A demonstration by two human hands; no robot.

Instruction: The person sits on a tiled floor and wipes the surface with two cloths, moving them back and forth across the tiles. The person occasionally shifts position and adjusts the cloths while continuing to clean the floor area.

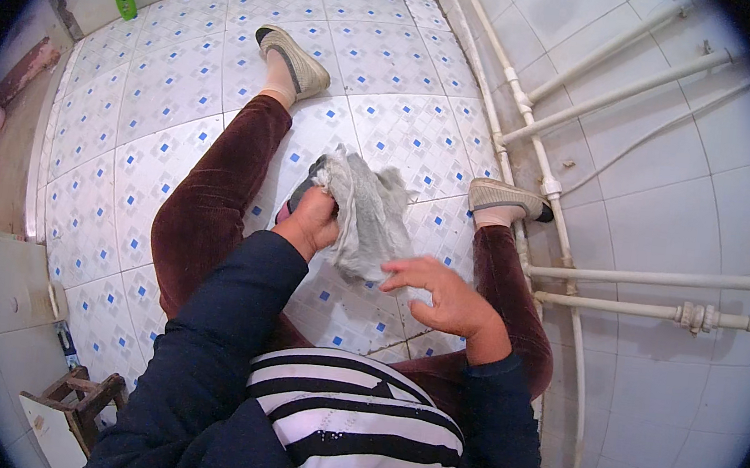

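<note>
Between my spread legs, my left hand (313,222) is closed on a bunched edge of a grey-white, shaggy cloth (369,223). The cloth hangs over the tiled floor, its far edge ragged. Just beyond my left hand, partly behind the cloth, shows a dark grey and pink item (298,193); what it is I cannot tell. My right hand (437,294) is at the cloth's lower right edge, palm down with its fingers apart. Its fingertips are close to the cloth; whether they touch it is unclear.
White pipes (541,155) run along the tiled wall on the right, beside my right shoe (505,198). My left shoe (302,65) rests on the floor (178,83). A green bottle (126,2) stands by the far left wall. A wooden stool (80,402) is at the lower left.
</note>
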